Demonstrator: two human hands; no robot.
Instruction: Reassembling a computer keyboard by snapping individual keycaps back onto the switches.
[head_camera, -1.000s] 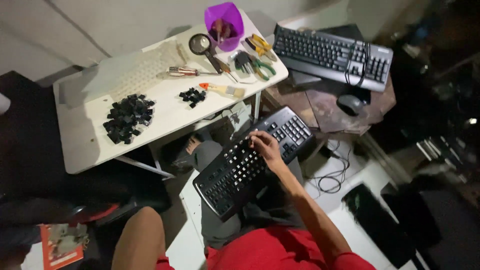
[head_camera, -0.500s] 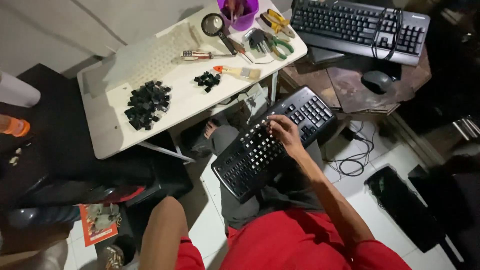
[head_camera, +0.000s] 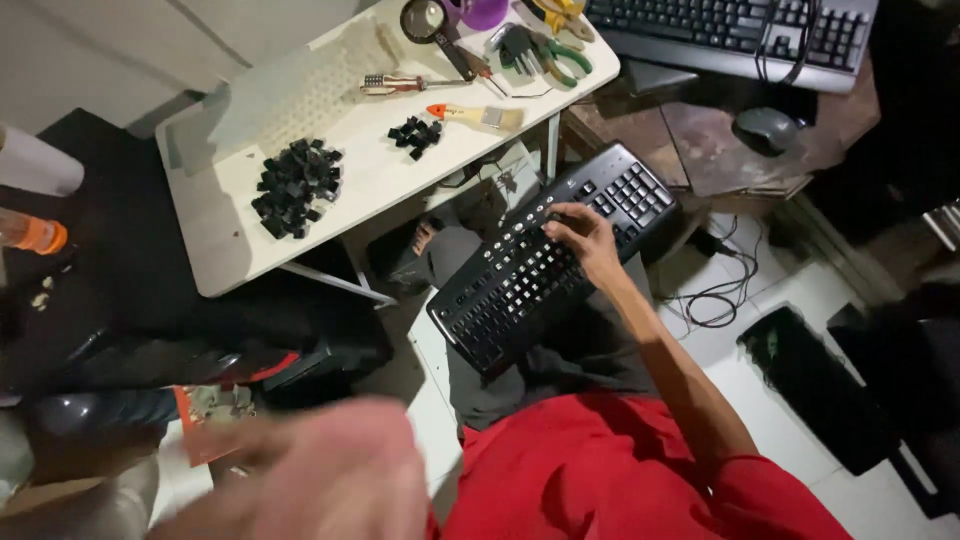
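A black keyboard (head_camera: 510, 290) lies slanted across my lap, above my red shirt. My right hand (head_camera: 585, 240) rests on its upper middle, fingers curled onto the keys. My left hand (head_camera: 330, 470) is raised close to the camera at the bottom left; it is badly blurred, and whether it holds anything cannot be made out. On the white table (head_camera: 230, 230) in front of me sit a large pile of black keycaps (head_camera: 295, 185), a smaller pile (head_camera: 415, 132) and a white keyboard (head_camera: 310, 90) with its keys off.
The table's far end holds a brush (head_camera: 475, 115), a screwdriver (head_camera: 400, 82), a magnifying glass (head_camera: 425, 18), a purple cup (head_camera: 485, 12) and pliers (head_camera: 545, 50). A second black keyboard (head_camera: 730, 30) and a mouse (head_camera: 765, 128) sit on a brown desk. Cables (head_camera: 715, 300) trail on the floor.
The view has swung left and down. My left hand has come up into view at the bottom left, blurred by motion. My right hand stays on the black keyboard.
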